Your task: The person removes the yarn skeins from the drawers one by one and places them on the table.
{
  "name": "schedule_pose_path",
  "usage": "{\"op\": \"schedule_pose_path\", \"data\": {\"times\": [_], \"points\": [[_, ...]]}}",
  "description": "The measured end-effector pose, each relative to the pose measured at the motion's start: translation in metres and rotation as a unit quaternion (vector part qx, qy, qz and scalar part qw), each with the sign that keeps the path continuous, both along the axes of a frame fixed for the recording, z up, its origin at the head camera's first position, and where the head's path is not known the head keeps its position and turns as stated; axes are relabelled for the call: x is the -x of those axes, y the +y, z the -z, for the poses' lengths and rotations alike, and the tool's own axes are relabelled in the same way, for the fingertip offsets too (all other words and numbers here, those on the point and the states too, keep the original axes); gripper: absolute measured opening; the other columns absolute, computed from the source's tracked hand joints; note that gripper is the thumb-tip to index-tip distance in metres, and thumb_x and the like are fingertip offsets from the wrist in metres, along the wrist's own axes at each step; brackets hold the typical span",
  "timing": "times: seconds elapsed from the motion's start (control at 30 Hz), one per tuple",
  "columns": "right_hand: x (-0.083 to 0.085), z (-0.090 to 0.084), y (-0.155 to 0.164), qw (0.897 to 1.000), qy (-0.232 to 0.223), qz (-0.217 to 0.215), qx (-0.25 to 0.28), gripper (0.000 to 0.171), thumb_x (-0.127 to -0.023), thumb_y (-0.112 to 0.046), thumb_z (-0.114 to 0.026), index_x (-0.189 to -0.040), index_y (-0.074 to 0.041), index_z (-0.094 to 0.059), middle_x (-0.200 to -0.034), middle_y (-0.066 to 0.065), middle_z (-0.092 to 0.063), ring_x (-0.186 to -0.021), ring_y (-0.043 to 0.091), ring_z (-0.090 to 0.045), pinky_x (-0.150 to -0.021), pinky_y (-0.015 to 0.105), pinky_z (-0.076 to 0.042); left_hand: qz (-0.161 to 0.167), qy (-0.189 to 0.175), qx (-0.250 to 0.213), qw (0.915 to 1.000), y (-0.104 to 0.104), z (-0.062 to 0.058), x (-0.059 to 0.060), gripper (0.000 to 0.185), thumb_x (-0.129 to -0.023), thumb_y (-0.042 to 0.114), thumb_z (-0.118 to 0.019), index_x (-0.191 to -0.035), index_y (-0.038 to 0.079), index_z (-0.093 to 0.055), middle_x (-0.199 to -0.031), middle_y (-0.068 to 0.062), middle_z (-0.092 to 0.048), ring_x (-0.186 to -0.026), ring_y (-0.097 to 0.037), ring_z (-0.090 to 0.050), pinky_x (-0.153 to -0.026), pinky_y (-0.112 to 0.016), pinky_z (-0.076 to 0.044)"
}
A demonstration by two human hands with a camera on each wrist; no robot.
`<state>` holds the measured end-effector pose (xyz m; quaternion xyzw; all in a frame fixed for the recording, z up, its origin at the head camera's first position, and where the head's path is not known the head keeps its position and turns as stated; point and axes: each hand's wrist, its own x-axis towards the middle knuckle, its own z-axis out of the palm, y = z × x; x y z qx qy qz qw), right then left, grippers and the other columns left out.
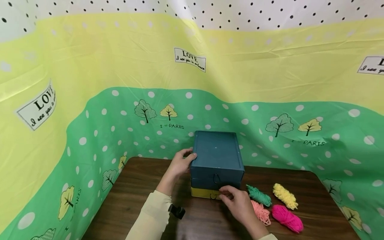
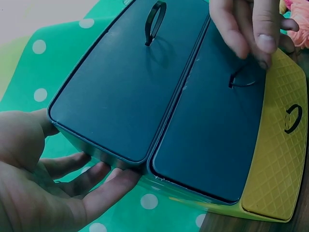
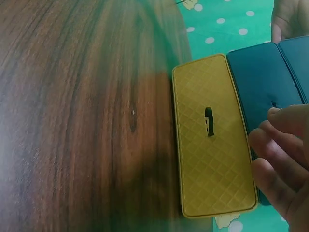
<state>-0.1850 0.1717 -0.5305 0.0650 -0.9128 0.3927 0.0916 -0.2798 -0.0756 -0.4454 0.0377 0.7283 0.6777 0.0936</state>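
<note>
Drawer box (image 1: 216, 160): a small chest of three stacked drawers, two dark teal above and one yellow at the bottom; it stands on the far half of the brown table (image 1: 135, 196), close to the green dotted backdrop.
Your left hand (image 1: 179, 164): it rests against the box's left side near the top edge, fingers fairly straight along the wall and thumb at the corner; it steadies the box, pressing rather than clasping.
Your right hand (image 1: 237, 200): at the front of the box, fingertips curled at the ring pull (image 2: 240, 79) of the middle teal drawer (image 2: 212, 130); whether they actually pinch the ring cannot be told.
Yellow drawer (image 3: 212, 137): bottom tier, closed flush, its small dark pull untouched.
Yarn bundles: green (image 1: 259, 196), yellow (image 1: 285, 196), peach (image 1: 261, 212) and pink (image 1: 287, 218), lying on the table just to the right of the box, beside your right wrist.
</note>
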Motion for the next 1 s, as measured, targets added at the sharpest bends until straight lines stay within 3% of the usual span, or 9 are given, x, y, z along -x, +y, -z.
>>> {"op": "schedule_pose_path", "data": {"times": [0.13, 0.37, 0.8, 0.87, 1.0], "points": [[0.001, 0.004, 0.003, 1.000, -0.011, 0.000, 0.004, 0.015, -0.087, -0.012, -0.083, -0.096, -0.023, -0.076, -0.083, -0.014, -0.074, -0.071, -0.002, -0.066, -0.063, 0.022, -0.054, 0.002, 0.002, 0.006, 1.0000, 0.000, 0.001, 0.001, 0.059, -0.105, 0.032, -0.061, -0.156, 0.008, -0.044, -0.146, -0.019, -0.048, -0.102, -0.024, -0.069, -0.086, -0.043, -0.061], [0.001, 0.014, 0.003, 0.997, -0.060, -0.043, 0.021, 0.017, -0.089, -0.014, -0.080, -0.106, -0.015, -0.077, -0.086, -0.007, -0.076, -0.070, 0.004, -0.068, -0.059, 0.023, -0.054, 0.000, 0.000, 0.009, 1.0000, 0.000, 0.000, 0.001, 0.058, -0.105, 0.032, -0.060, -0.156, 0.009, -0.044, -0.149, -0.018, -0.047, -0.103, -0.024, -0.069, -0.087, -0.043, -0.061], [0.006, 0.037, -0.006, 0.994, -0.063, -0.093, -0.011, 0.020, -0.093, -0.026, -0.077, -0.111, -0.018, -0.077, -0.088, -0.010, -0.073, -0.065, -0.001, -0.061, -0.057, 0.024, -0.049, -0.003, 0.010, 0.012, 0.9999, 0.001, 0.000, -0.002, 0.058, -0.106, 0.031, -0.059, -0.156, 0.007, -0.044, -0.147, -0.019, -0.048, -0.102, -0.025, -0.069, -0.085, -0.042, -0.061], [0.007, 0.040, -0.006, 0.993, -0.065, -0.096, -0.024, 0.019, -0.094, -0.027, -0.076, -0.112, -0.020, -0.077, -0.093, -0.008, -0.075, -0.071, 0.003, -0.065, -0.061, 0.027, -0.053, -0.002, 0.013, 0.010, 0.9999, 0.001, 0.000, -0.002, 0.058, -0.106, 0.031, -0.058, -0.156, 0.006, -0.043, -0.148, -0.020, -0.047, -0.104, -0.026, -0.069, -0.086, -0.043, -0.061], [0.009, 0.044, -0.005, 0.991, -0.074, -0.100, -0.053, 0.021, -0.096, -0.026, -0.073, -0.117, -0.026, -0.077, -0.111, -0.004, -0.077, -0.098, 0.019, -0.073, -0.079, 0.042, -0.060, -0.005, 0.016, 0.014, 0.9998, 0.002, 0.000, -0.003, 0.058, -0.106, 0.031, -0.058, -0.156, 0.006, -0.043, -0.146, -0.020, -0.047, -0.105, -0.028, -0.069, -0.086, -0.043, -0.061]]}}
